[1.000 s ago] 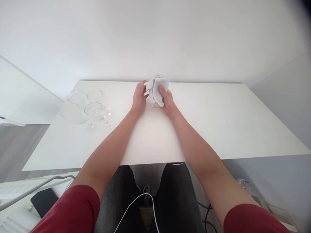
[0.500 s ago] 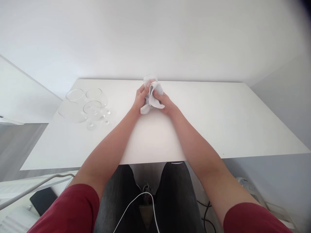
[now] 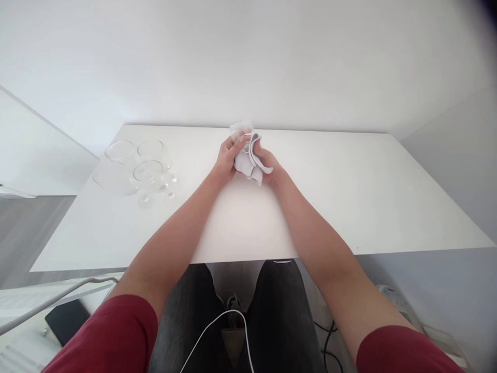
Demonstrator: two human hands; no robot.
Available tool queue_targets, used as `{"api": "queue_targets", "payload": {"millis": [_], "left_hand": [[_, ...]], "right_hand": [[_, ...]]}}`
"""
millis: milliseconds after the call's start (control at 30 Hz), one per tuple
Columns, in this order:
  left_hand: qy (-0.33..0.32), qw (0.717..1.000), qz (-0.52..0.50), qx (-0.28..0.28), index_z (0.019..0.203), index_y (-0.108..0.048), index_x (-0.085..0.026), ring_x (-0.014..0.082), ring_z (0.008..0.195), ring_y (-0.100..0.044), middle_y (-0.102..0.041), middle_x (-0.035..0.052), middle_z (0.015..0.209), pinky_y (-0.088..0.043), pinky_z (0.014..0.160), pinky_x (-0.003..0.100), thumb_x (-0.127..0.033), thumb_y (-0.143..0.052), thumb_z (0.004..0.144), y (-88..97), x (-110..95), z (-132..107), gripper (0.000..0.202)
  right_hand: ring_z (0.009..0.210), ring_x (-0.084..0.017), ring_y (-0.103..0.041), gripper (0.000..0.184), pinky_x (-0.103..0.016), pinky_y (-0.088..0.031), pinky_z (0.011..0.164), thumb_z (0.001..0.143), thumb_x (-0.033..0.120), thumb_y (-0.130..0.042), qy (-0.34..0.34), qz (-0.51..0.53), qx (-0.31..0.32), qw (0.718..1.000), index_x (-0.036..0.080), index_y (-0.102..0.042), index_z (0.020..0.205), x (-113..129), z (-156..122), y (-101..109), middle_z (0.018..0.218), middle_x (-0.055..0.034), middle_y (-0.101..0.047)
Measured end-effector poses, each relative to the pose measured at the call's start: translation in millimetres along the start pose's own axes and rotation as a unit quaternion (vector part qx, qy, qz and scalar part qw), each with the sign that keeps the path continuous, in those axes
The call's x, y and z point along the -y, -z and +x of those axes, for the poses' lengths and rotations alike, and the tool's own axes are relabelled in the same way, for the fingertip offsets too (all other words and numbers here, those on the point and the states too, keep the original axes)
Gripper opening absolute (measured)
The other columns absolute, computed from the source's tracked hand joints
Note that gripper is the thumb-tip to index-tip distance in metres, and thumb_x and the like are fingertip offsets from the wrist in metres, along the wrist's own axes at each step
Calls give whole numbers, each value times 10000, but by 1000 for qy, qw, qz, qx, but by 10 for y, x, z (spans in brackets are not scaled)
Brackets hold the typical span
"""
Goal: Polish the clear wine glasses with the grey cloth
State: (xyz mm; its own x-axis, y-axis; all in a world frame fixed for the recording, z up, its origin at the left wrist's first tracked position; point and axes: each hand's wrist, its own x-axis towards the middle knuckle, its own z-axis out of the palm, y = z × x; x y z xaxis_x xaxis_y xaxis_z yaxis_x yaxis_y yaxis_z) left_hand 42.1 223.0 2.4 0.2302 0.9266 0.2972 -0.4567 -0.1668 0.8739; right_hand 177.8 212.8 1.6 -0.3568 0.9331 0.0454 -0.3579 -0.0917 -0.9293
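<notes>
A crumpled white cloth [image 3: 245, 163] is bunched between both hands above the far middle of the white table [image 3: 330, 197]. My left hand [image 3: 228, 158] is closed around its left side, thumb lying across the folds. My right hand [image 3: 268, 158] grips the cloth from the right, with the thumb pushed into a fold. Pinkish finger shapes show faintly through a pale, see-through edge at the top of the bundle; whether a clear object is wrapped inside, I cannot tell. Several clear stemmed glasses [image 3: 148, 171] stand grouped on the left part of the table.
A white wall [image 3: 256, 62] rises behind the table's far edge. My legs [image 3: 287, 316] are under the near edge, with a white cable [image 3: 217, 316] looping between them. A grey cable [image 3: 58, 298] runs at lower left, and black cables [image 3: 330, 336] lie on the floor at right.
Between my hands the cloth has shifted and turned slightly to the right, its folds rearranged. A cloth corner now hangs lower near my right hand. The glasses have stayed in place.
</notes>
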Motion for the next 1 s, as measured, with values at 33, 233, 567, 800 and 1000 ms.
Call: {"api": "queue_targets", "payload": {"millis": [33, 233, 567, 800, 1000], "left_hand": [[-10, 1000, 4, -7, 1092, -745, -201, 307, 1170, -718, -768, 121, 1155, -575, 998, 411, -700, -779, 772, 5, -6, 4, 593], [-58, 993, 43, -90, 1153, -742, -222, 328, 1304, -648, -753, 119, 1268, -516, 1096, 426, -586, -895, 696, 23, -13, 1, 604], [-30, 999, -10, -28, 1117, -760, -218, 338, 1292, -657, -759, 127, 1266, -540, 1049, 417, -657, -826, 744, 16, -46, -6, 581], [-28, 999, -26, -28, 1115, -762, -212, 351, 1289, -654, -745, 137, 1288, -534, 1057, 443, -659, -824, 744, 54, -44, 0, 585], [-51, 997, -47, 35, 1184, -760, -227, 314, 1281, -662, -726, 108, 1326, -529, 1078, 423, -673, -743, 830, 67, -50, -6, 570]], "right_hand": [[1014, -254, -720, 569, -375, -625, 852, 819, 727, -718, 6, -17, -3, 1000, 212, -687, 1058, -23, 18, 3, 970, -55, -760], [949, -230, -700, 435, -322, -593, 823, 713, 528, -893, 99, -150, -99, 979, 188, -713, 916, -122, 85, -29, 896, -36, -750], [958, -222, -710, 447, -323, -587, 830, 702, 480, -901, 73, -44, -62, 994, 205, -712, 999, -59, 13, -98, 956, -38, -764], [952, -223, -710, 425, -315, -588, 823, 723, 487, -890, 59, -41, -50, 996, 194, -697, 961, -40, -9, -99, 918, -36, -759], [899, -200, -712, 416, -300, -588, 809, 703, 434, -914, 17, 25, -6, 1000, 199, -684, 957, -7, -24, -88, 895, -15, -752]]}}
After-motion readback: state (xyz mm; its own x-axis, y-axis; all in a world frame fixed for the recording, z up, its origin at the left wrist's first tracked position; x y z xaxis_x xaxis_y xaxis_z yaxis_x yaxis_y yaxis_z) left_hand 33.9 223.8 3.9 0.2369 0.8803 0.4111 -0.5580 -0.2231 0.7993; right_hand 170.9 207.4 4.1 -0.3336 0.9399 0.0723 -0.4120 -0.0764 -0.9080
